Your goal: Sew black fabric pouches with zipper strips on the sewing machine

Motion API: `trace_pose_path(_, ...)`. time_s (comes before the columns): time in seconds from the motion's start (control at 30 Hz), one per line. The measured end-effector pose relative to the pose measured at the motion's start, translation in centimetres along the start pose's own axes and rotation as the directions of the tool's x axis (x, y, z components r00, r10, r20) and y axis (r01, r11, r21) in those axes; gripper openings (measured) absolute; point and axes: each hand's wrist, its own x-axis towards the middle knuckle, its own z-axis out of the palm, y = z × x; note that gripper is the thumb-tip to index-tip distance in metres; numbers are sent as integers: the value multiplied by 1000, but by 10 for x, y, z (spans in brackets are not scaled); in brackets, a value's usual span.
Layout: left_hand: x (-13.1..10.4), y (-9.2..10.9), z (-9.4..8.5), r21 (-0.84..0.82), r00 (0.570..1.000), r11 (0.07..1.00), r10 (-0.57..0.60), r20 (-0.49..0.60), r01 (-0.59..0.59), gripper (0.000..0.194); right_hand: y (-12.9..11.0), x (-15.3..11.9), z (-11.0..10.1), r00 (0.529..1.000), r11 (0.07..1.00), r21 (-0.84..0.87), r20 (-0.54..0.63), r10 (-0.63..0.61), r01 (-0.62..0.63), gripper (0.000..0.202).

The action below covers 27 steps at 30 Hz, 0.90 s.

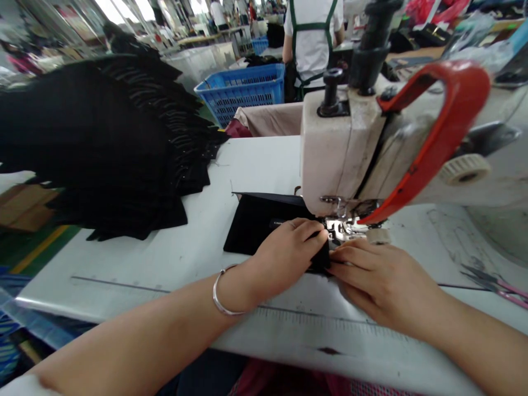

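A flat black fabric piece (251, 223) with a small label lies on the white sewing table under the head of a sewing machine (330, 154). My left hand (282, 256), a silver bangle at its wrist, presses on the fabric with fingers curled and tips close to the metal presser foot (340, 228). At the fabric's right edge, just in front of the presser foot, my right hand (381, 278) grips the corner between thumb and fingers. Its thumb is partly hidden. The needle itself cannot be made out.
A large stack of black fabric pieces (103, 137) covers the table's left side. Pink-handled scissors (495, 283) lie at the far right. A red curved guard (445, 137) juts from the machine. Beyond the table are a blue basket (243, 85) and a seated person (311, 38).
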Motion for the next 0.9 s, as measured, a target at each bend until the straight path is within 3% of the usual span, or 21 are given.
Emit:
trace_pose_path(0.17,-10,4,-1,-93,979,995,15,-205,-35,21,-1,0,-1,1000,1000,-16,0,-5,5,25)
trace_pose_path(0.43,-12,4,0,-66,991,989,132,-19,-133,18,-1,0,-6,999,997,68,26,-22,20,20)
trace_pose_path(0.63,-16,5,-5,-102,982,983,141,-126,-154,14,2,-3,-8,998,993,116,57,-25,19,21)
trace_pose_path(0.77,-16,5,-7,-101,980,979,167,-108,-178,14,4,-5,-8,999,993,115,27,-29,26,21)
trace_pose_path(0.9,-17,4,-6,-163,980,979,90,-180,-120,20,2,-4,-7,999,992,122,43,-28,22,21)
